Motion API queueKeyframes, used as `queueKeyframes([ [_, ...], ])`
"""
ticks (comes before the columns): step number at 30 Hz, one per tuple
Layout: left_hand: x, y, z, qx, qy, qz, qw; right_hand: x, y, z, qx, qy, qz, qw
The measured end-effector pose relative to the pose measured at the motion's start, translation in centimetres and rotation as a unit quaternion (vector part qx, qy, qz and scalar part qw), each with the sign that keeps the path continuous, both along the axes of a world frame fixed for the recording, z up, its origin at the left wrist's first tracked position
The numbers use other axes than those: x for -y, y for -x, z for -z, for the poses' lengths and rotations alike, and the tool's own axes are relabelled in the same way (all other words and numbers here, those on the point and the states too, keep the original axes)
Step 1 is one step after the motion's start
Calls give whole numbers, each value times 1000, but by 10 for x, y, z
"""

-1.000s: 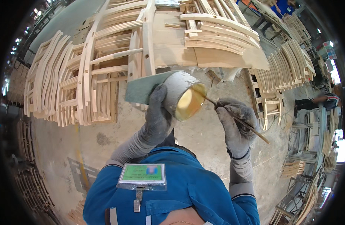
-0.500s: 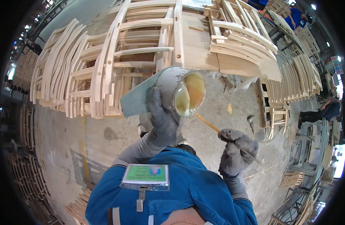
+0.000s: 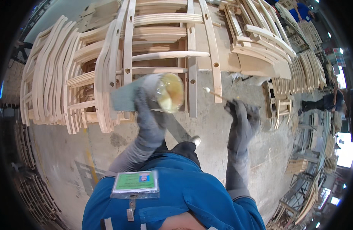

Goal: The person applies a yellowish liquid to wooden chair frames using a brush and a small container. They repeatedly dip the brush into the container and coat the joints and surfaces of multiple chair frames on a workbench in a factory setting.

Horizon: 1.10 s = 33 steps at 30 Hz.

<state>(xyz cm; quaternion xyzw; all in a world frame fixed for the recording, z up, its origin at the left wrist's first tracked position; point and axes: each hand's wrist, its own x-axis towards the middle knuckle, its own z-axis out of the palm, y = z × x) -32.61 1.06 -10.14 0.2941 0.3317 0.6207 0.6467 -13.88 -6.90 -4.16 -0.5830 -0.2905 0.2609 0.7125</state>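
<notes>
Stick [image 3: 216,95] in curled right fingers [image 3: 231,108]

Blurred left hand [image 3: 149,119], blurred pot [image 3: 156,89], wooden frame [image 3: 169,56] cut off at top

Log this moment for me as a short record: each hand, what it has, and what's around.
left: grey-gloved left hand around a whitish round container, its mouth turned rightward
contents: cream-and-yellow substance
behind container: flat blue-green sheet; how it is held is unclear
right: grey-gloved right hand gripping a thin brown wooden stick
stick tip: small white blob, apart from the container
ahead: pale ladder-shaped wooden frames
underfoot: grey concrete floor
</notes>
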Motion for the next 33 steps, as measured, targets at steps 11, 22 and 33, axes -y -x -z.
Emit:
queueKeyframes([
  [11,-60,135,-4,-16,-28,-26,999,-103,-22,103,-9,119,-22,993],
  [22,-82,149,-19,52,76,-61,994,-107,0,123,126,143,3,982],
  [33,-81,172,-17,84,29,-42,995,-115,19,117,139,142,46,979],
])
